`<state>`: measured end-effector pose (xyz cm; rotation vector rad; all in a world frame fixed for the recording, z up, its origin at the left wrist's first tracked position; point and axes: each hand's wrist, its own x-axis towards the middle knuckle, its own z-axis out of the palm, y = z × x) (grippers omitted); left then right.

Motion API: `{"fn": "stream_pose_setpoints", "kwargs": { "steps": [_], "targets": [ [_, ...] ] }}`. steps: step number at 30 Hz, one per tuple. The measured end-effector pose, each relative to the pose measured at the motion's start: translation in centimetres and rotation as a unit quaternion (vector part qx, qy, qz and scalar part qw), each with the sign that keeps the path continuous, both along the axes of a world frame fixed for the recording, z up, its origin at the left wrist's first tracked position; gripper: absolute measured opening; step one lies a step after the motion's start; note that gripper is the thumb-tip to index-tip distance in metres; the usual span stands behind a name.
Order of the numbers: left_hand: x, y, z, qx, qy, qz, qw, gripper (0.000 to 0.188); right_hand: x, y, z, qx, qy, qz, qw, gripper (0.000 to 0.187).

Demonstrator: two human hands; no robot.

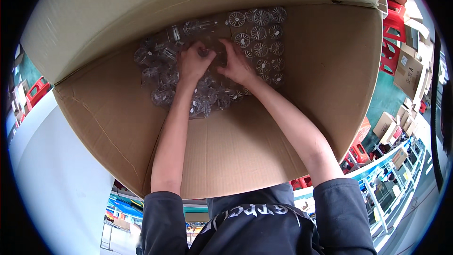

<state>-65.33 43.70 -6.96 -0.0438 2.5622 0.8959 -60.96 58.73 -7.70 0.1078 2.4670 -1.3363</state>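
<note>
Watching remotely, I see bare forearms point(170, 146) reaching into a cardboard box point(330, 56). The left hand point(196, 61) curls; the right hand point(236, 63) parts thumb from fingers. I cannot tell whether either grip holds anything. Clear plastic pieces point(162, 97) lie jumbled leftward, wheel-like ones point(258, 33) in rows rightward. Red stools point(395, 13) stand outside.

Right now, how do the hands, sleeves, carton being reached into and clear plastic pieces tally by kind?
Left hand and right hand: 2
Dark sleeves: 2
Large cardboard box: 1
Clear plastic pieces: overlapping, not countable
Total counted: 5
</note>
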Motion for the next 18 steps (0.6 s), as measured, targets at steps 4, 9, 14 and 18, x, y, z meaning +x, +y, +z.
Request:
{"fn": "stream_pose_setpoints", "kwargs": {
  "steps": [4, 9, 14, 18],
  "targets": [
    [-0.2, -2.2, -1.0, 0.196, -0.117, 0.059, 0.972, 0.014, -0.5, -0.7, 0.2, -0.096, -0.029, -0.045, 0.994, 0.066],
    [-2.0, -0.3, -1.5, 0.296, -0.063, 0.074, 0.950, 0.021, -0.6, 1.8, -0.6, -0.141, -0.030, -0.083, 0.986, 0.065],
    [-4.6, 5.2, 0.2, 0.201, 0.059, -0.045, 0.977, 0.036, 0.3, 6.3, -1.6, -0.207, -0.019, -0.165, 0.964, 0.056],
    [-6.7, 13.6, -0.1, 0.036, 0.146, -0.283, 0.947, 0.057, 4.0, 11.5, -5.4, -0.043, 0.000, -0.105, 0.994, 0.054]
  ]
}}
